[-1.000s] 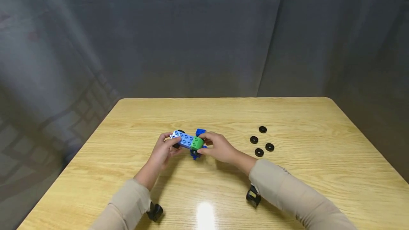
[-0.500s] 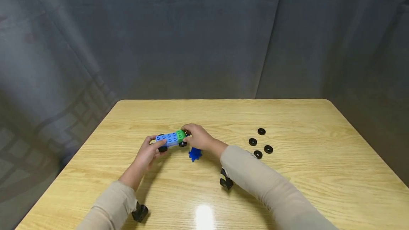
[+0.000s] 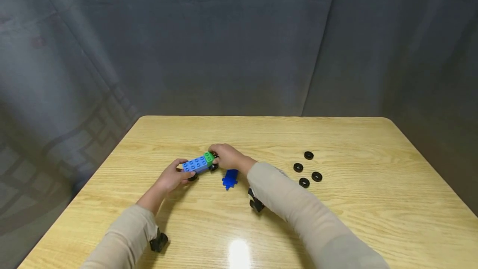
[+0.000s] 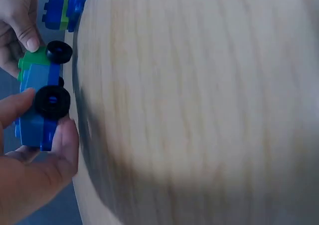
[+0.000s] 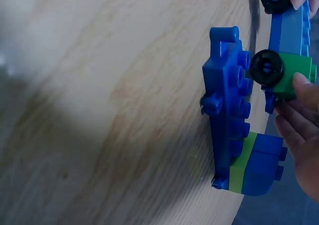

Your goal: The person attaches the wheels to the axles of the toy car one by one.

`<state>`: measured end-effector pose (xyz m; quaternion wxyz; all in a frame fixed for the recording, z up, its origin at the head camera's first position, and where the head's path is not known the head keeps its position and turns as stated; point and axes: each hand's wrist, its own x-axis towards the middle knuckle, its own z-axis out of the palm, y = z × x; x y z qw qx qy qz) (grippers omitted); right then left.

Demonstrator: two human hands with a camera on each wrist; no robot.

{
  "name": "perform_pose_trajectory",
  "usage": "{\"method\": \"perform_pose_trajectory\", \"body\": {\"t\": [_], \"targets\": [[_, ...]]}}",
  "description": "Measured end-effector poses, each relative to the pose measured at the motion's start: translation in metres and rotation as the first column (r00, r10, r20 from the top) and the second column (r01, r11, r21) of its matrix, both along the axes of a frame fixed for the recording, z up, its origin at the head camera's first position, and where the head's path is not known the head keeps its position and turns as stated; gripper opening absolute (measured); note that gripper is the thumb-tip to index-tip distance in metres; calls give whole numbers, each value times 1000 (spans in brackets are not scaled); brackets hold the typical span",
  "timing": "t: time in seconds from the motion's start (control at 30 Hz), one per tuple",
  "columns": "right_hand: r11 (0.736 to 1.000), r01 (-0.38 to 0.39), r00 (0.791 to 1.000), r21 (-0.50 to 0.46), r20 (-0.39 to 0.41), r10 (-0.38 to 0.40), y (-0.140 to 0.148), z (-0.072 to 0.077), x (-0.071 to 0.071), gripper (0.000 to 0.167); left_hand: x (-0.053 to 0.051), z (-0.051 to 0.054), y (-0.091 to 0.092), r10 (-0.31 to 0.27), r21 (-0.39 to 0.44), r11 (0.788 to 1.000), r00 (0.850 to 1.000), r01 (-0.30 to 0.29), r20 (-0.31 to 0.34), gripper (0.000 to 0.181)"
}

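Note:
My left hand (image 3: pixel 171 175) grips the rear of a toy car (image 3: pixel 196 164) made of building bricks, thumb on its side and fingers under it. Light-blue and green bricks (image 5: pixel 294 73) sit on the car's blue wheeled base, which carries black tyres (image 4: pixel 52 101). At the green end, my right hand (image 3: pixel 228 156) pinches the car between thumb and fingers. Close by on the table is a second blue base (image 5: pixel 222 105), without wheels in sight. It has a lime-green brick (image 5: pixel 241 167) and a blue brick (image 5: pixel 264 160) stacked at one end; the right hand partly hides it in the head view.
Several loose black tyres (image 3: pixel 304 182) lie to the right of the hands on the wooden table (image 3: pixel 354 211). A grey curtain (image 3: pixel 224 53) hangs behind the table's far edge. Black wrist cameras (image 3: pixel 158 242) stick out below both sleeves.
Both hands have carried the toy car left, away from above the second blue base, and turned it so the green end points farther away. The second base now shows more; the loose tyres stay put.

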<state>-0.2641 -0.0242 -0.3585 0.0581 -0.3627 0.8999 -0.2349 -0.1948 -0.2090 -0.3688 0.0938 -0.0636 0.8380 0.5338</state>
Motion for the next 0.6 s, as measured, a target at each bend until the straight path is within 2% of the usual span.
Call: {"method": "perform_pose_trajectory", "body": {"t": [0.13, 0.2, 0.4, 0.6], "targets": [[999, -7, 1000, 38, -16, 8, -2, 0, -1, 26, 0, 1, -1, -19, -180, 984, 1000, 15, -19, 54], [999, -15, 1000, 48, -22, 16, -2, -1, -1, 26, 1, 1, -2, -29, -232, 972, 999, 24, -20, 54], [999, -34, 999, 34, -12, 35, -5, -6, -1, 29, 0, -2, -6, -51, -245, 968, 999, 47, -11, 55], [999, -19, 1000, 41, 15, 19, -3, -9, -1, 33, -3, -4, -4, -63, -285, 956, 998, 63, 10, 55]]}}
